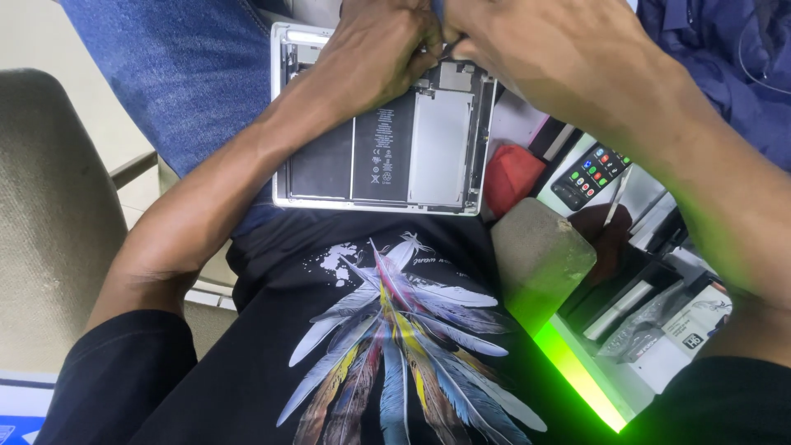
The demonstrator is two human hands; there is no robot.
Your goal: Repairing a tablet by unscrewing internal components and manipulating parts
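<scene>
An opened tablet (387, 140), its back shell facing up with black battery cells and silver shielding exposed, rests on the person's lap against blue jeans (185, 74). The left hand (375, 53) lies curled over the tablet's upper edge, fingers pressed onto the internal parts. The right hand (548, 53) meets it there, fingertips pinched together at the same spot; whatever they grip is hidden. Just right of the tablet sit a red object (511, 177) and a phone with coloured icons (589, 175) on a cluttered desk (577, 371).
</scene>
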